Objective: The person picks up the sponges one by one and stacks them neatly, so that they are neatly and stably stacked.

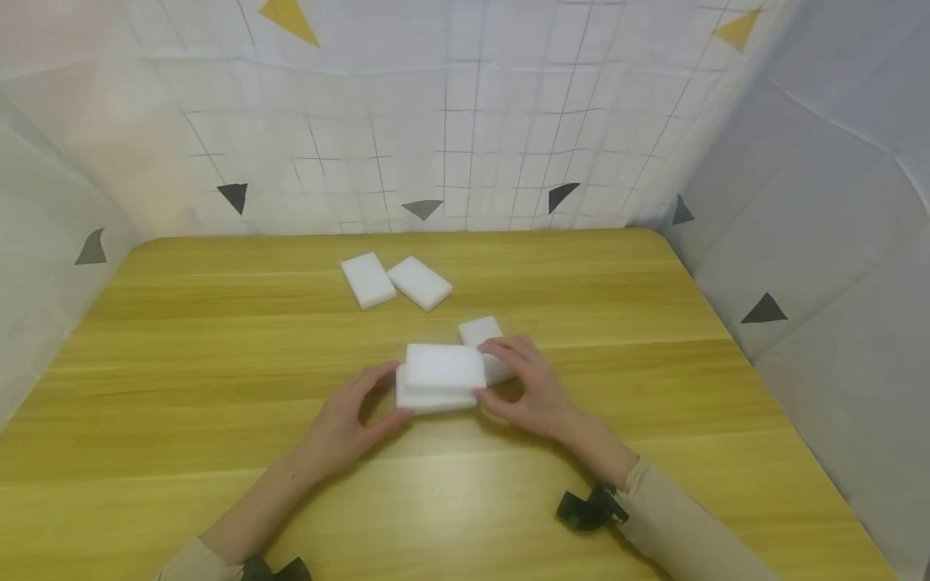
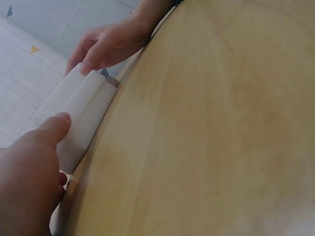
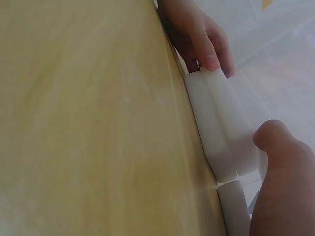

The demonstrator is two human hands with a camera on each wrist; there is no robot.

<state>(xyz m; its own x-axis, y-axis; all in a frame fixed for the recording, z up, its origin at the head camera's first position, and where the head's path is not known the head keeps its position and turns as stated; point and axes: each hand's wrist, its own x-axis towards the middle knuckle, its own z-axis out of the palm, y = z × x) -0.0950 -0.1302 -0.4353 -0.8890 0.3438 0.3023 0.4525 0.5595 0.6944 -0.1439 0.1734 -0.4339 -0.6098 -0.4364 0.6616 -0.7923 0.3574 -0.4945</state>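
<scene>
White rectangular sponges lie stacked near the middle of the table, the upper sponge (image 1: 445, 367) set slightly back and to the right over the lower sponge (image 1: 436, 402). My left hand (image 1: 345, 424) holds the left end of the stack, thumb on the near side and fingers behind. At the right end, my right hand (image 1: 534, 391) pinches the upper sponge between thumb and fingers. The stack's layered side (image 2: 86, 115) shows in the left wrist view; the right wrist view has the lower layer (image 3: 204, 128) against the table. Another sponge (image 1: 479, 329) lies partly hidden behind my right hand.
Two more white sponges, one on the left (image 1: 368, 281) and one on the right (image 1: 420, 283), lie flat and close together farther back. The wooden table (image 1: 218, 347) meets a white, grid-lined backdrop (image 1: 501, 121) with side panels.
</scene>
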